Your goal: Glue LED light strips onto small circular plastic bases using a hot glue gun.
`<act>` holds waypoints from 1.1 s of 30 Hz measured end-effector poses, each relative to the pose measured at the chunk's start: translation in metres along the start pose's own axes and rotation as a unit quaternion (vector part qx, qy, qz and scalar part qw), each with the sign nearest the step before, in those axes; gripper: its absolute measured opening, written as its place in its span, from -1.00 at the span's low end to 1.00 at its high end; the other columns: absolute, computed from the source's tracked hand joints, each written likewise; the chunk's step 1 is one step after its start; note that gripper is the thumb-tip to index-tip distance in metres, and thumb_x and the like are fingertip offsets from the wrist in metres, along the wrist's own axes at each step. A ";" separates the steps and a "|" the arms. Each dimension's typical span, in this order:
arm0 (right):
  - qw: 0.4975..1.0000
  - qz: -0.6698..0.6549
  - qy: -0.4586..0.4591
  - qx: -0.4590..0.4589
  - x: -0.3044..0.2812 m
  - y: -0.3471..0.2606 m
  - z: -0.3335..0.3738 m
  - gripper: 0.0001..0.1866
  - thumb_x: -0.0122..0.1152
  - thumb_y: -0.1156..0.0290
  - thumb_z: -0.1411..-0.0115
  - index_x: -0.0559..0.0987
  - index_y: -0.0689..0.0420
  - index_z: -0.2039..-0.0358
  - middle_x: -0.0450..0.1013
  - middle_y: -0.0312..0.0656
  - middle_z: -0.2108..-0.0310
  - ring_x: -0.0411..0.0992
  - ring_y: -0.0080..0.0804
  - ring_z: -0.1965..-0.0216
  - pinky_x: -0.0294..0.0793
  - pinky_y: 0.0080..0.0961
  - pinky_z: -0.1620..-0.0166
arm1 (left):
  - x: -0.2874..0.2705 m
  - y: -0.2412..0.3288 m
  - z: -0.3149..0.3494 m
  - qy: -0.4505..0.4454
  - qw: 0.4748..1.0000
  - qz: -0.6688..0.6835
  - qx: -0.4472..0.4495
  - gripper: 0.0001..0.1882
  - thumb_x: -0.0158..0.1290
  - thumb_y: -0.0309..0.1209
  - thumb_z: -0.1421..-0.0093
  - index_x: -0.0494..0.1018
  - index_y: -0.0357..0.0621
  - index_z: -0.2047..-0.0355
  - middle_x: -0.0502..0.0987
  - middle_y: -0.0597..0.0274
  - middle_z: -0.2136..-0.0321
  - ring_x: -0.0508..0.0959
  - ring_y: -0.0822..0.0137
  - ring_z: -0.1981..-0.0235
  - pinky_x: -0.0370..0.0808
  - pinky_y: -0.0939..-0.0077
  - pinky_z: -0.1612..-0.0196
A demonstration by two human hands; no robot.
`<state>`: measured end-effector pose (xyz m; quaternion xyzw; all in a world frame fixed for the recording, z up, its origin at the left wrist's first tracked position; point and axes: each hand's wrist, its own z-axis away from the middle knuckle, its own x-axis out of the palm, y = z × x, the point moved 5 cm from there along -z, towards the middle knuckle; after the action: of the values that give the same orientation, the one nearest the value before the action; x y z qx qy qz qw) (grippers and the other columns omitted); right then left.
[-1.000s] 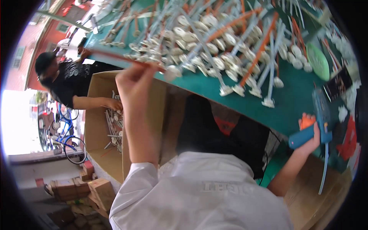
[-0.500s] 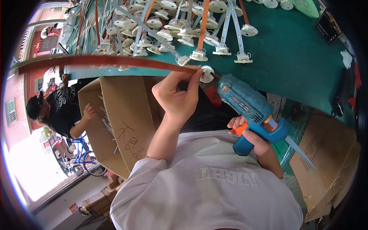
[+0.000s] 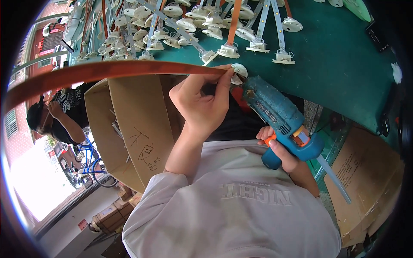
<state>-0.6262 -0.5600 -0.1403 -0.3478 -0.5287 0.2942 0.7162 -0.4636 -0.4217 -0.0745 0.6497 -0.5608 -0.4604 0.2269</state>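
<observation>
My left hand (image 3: 204, 101) pinches the end of a long orange-brown strip (image 3: 129, 67) between thumb and fingers. The strip arches away to the far left. Just past my fingertips is a round white disc (image 3: 239, 70) at the strip's end, partly hidden by them. In my right hand (image 3: 278, 148) is a teal hot glue gun (image 3: 275, 105), gripped with fingers round its handle and orange trigger. Its nozzle points at the disc, touching or very close; I cannot tell which. A translucent glue stick (image 3: 334, 179) sticks out of the gun's rear.
On the green table (image 3: 331, 64) lie many strips with white discs (image 3: 187, 24), heaped at the back left. An open cardboard box (image 3: 144, 124) stands left of my arm, flattened cardboard (image 3: 365, 180) at right. A co-worker (image 3: 60, 109) is beyond the box.
The view has shifted slightly. The strip's free end swings lower and closer at the left. My hands keep the disc and nozzle together. The co-worker's hand has risen toward their head.
</observation>
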 end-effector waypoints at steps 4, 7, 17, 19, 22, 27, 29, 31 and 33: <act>0.999 0.040 -0.005 0.003 -0.001 -0.002 -0.003 -0.94 0.16 0.65 -0.09 0.57 0.26 0.39 0.54 -0.11 0.47 0.52 -0.40 0.43 0.54 -0.48 0.30 | 0.000 0.001 0.000 -0.004 1.000 -0.008 0.002 -0.87 0.31 -0.68 -0.04 0.64 -0.30 0.37 0.66 0.17 0.56 0.63 0.49 0.56 0.49 0.66 0.44; 0.995 0.080 -0.047 -0.029 0.004 -0.009 -0.005 -0.94 0.16 0.65 -0.08 0.57 0.26 0.40 0.54 -0.13 0.49 0.51 -0.43 0.46 0.52 -0.51 0.32 | -0.002 0.004 0.000 -0.028 0.999 -0.022 0.001 -0.88 0.29 -0.68 -0.10 0.62 -0.36 0.33 0.67 0.15 0.49 0.62 0.53 0.49 0.52 0.69 0.41; 0.991 0.125 -0.012 -0.042 0.003 -0.011 0.000 -0.91 0.19 0.65 -0.03 0.58 0.27 0.40 0.55 -0.13 0.50 0.52 -0.42 0.48 0.53 -0.54 0.35 | -0.001 0.003 0.000 -0.044 0.999 -0.016 0.006 -0.91 0.26 -0.68 -0.16 0.60 -0.43 0.31 0.69 0.12 0.42 0.61 0.56 0.42 0.53 0.73 0.37; 0.992 0.119 0.000 -0.049 0.001 -0.011 -0.001 -0.91 0.19 0.64 -0.02 0.58 0.27 0.40 0.55 -0.13 0.50 0.53 -0.42 0.48 0.53 -0.54 0.36 | 0.000 0.003 0.000 -0.030 1.000 -0.010 -0.003 -0.89 0.28 -0.68 -0.11 0.62 -0.38 0.33 0.68 0.13 0.47 0.63 0.50 0.48 0.53 0.69 0.39; 0.970 0.211 -0.019 -0.116 0.002 -0.019 -0.001 -0.90 0.23 0.64 0.01 0.59 0.26 0.41 0.56 -0.15 0.49 0.52 -0.41 0.53 0.53 -0.55 0.40 | 0.000 0.000 -0.001 -0.018 1.000 0.004 -0.005 -0.87 0.29 -0.68 -0.05 0.64 -0.31 0.35 0.67 0.13 0.51 0.66 0.45 0.54 0.52 0.64 0.42; 0.879 0.427 -0.042 -0.208 0.018 -0.049 0.003 -0.89 0.31 0.55 0.05 0.55 0.23 0.48 0.50 -0.15 0.56 0.48 -0.31 0.63 0.48 -0.50 0.52 | -0.004 0.005 -0.004 -0.035 0.999 -0.013 -0.002 -0.87 0.30 -0.67 -0.05 0.65 -0.30 0.36 0.67 0.12 0.50 0.65 0.45 0.53 0.52 0.65 0.43; 0.864 0.451 -0.044 -0.219 0.015 -0.049 0.006 -0.87 0.32 0.51 0.05 0.53 0.22 0.48 0.47 -0.14 0.59 0.46 -0.27 0.65 0.46 -0.47 0.55 | -0.008 0.009 -0.007 -0.046 0.993 -0.099 0.034 -0.91 0.28 -0.66 -0.09 0.65 -0.27 0.38 0.66 0.19 0.49 0.63 0.50 0.48 0.52 0.65 0.39; 0.904 0.407 -0.036 -0.123 0.006 -0.044 0.004 -0.86 0.31 0.54 0.04 0.55 0.24 0.43 0.51 -0.14 0.55 0.50 -0.30 0.62 0.50 -0.49 0.51 | -0.009 0.002 -0.010 -0.071 0.997 -0.034 -0.023 -0.91 0.26 -0.67 -0.11 0.63 -0.29 0.35 0.65 0.21 0.47 0.60 0.52 0.47 0.51 0.64 0.37; 0.917 0.379 -0.033 -0.122 0.006 -0.045 0.006 -0.86 0.31 0.55 0.03 0.56 0.25 0.41 0.54 -0.13 0.52 0.52 -0.31 0.60 0.53 -0.49 0.48 | -0.008 -0.002 -0.011 -0.096 0.992 0.031 -0.080 -0.91 0.24 -0.67 -0.14 0.61 -0.32 0.33 0.63 0.23 0.44 0.56 0.54 0.46 0.50 0.64 0.34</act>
<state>-0.6279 -0.5806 -0.0990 -0.5967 -0.4122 0.4881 0.4855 -0.4532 -0.4163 -0.0682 0.5647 -0.5608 -0.5568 0.2379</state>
